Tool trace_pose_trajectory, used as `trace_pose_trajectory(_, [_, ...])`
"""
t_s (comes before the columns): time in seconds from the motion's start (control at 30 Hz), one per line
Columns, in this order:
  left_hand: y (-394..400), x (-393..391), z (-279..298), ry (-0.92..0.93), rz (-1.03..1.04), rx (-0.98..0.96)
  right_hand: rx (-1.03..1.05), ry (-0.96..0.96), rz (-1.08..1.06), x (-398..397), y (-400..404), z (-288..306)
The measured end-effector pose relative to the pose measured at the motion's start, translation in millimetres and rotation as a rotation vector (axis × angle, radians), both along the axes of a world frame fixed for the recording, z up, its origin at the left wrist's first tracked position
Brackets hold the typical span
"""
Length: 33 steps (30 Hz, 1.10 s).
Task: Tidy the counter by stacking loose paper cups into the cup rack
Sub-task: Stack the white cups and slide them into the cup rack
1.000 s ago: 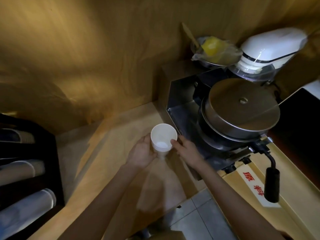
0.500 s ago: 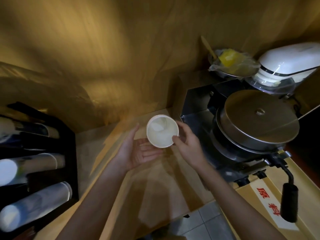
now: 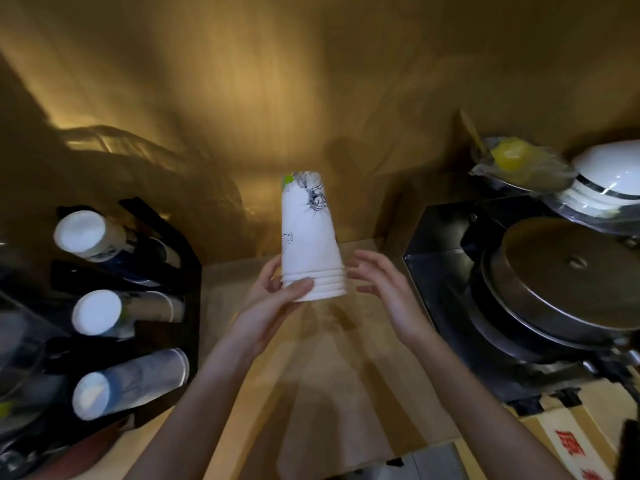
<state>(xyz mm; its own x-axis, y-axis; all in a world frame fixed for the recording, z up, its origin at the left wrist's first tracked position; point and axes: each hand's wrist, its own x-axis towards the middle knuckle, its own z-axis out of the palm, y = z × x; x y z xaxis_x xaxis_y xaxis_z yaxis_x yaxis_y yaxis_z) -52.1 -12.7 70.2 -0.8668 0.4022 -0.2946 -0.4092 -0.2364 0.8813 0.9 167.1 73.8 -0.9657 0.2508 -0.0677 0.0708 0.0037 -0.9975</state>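
Observation:
A stack of several nested white paper cups (image 3: pixel 309 239) with a dark print is held upside down above the wooden counter (image 3: pixel 346 375), rims at the bottom. My left hand (image 3: pixel 273 303) grips the stack at its rims, thumb across the front. My right hand (image 3: pixel 384 289) hovers just right of the stack, fingers spread, not touching it. The black cup rack (image 3: pixel 162 271) stands at the left with three rows of stacked cups lying on their sides, bases toward me.
A steel machine with a round lid (image 3: pixel 568 275) fills the right side. Behind it sit a white lidded appliance (image 3: pixel 609 174) and a bowl with something yellow under plastic (image 3: pixel 512 161). A wooden wall rises behind the counter.
The cup stack has been flipped from mouth-up to upside down and raised. My left hand now grips it; my right hand has let go. The view shifted left, showing more of the rack.

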Motion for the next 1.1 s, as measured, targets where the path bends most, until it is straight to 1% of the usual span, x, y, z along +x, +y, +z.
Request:
trace_pose_trajectory(0.1, [-16,3,10,0.269,0.032,-0.176,-0.050,0.009,0.077,-14,-15,20])
trace_pose_trajectory(0.23, [-36,16,19,0.537,0.051,-0.380,-0.174,0.055,0.155,-27,-39,35])
trace_pose_trajectory(0.33, [-62,27,24,0.687,0.130,-0.553,-0.222,0.051,0.213,-32,-62,40])
trace_pose_trajectory(0.47, [-105,42,37,0.827,0.229,-0.766,-0.259,0.097,0.342,-34,-103,50])
trace_pose_trajectory(0.53, [-129,50,41,0.863,0.259,-0.845,-0.258,0.152,0.404,-32,-126,54])
trace_pose_trajectory(0.63, [-167,64,42,0.885,0.272,-0.984,-0.198,0.226,0.494,-24,-159,54])
trace_pose_trajectory(0.73, [-198,74,36,0.859,0.271,-1.092,-0.067,0.280,0.604,-16,-192,49])
trace_pose_trajectory(0.83, [-223,80,26,0.865,0.305,-1.151,0.044,0.296,0.653,-10,-221,39])
trace_pose_trajectory(0.97, [-242,84,9,0.793,0.291,-1.166,0.100,0.263,0.650,-6,-247,20])
trace_pose_trajectory(1.1, [-243,85,-7,0.707,0.301,-1.113,0.158,0.241,0.639,-5,-254,7])
